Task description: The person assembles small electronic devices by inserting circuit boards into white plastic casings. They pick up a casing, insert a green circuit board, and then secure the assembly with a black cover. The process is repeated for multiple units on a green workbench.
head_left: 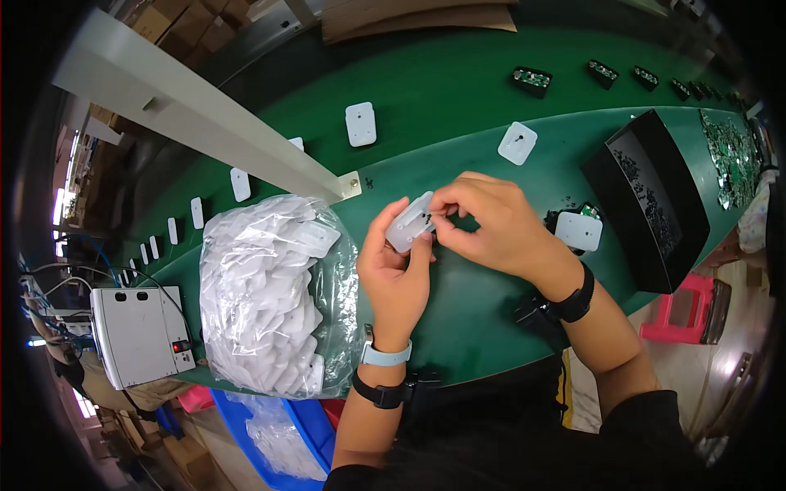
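My left hand (395, 274) holds a small white plastic cover (408, 222) from below, over the green conveyor belt (442, 98). My right hand (490, 222) pinches the cover's upper right edge, its fingertips pressed on the part. Both wrists wear black straps, and the left also carries a pale blue band. Just right of my right hand a white cover (579, 231) lies on a dark piece with a green board.
A clear bag of several white covers (266, 295) lies at my left. A black tray (655, 196) sits at the right. Loose white covers (361, 124) and dark parts (532, 80) dot the belt. A grey box (135, 334) stands far left, beside a white beam (205, 114).
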Tool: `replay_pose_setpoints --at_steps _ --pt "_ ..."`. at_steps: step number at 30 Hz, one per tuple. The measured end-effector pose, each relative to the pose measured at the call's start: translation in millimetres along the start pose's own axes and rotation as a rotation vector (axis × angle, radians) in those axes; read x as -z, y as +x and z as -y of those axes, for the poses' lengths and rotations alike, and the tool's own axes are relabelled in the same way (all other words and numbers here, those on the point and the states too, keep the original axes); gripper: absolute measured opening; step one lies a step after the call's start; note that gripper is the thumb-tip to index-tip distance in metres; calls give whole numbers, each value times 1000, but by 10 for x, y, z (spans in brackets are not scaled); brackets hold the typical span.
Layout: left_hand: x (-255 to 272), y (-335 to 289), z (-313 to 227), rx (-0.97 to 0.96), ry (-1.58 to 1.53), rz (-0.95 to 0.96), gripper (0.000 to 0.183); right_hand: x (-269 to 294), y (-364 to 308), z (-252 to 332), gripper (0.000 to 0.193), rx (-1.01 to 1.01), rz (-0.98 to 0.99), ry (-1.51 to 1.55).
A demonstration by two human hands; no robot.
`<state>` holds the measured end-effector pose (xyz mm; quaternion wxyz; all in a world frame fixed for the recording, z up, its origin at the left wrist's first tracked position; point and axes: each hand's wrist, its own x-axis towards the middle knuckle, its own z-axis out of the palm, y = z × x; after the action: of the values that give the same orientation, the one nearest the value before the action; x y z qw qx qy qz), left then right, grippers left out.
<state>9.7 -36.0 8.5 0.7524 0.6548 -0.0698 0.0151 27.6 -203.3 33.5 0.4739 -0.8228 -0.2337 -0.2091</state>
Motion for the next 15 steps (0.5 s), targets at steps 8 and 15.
replay_pose_setpoints --at_steps 8,15 --pt "27 -32 114 -106 152 18 45 -61 -45 24 19 64 -12 -112" --pt "20 -23 137 -179 155 34 44 -65 -65 27 20 14 11 -88"
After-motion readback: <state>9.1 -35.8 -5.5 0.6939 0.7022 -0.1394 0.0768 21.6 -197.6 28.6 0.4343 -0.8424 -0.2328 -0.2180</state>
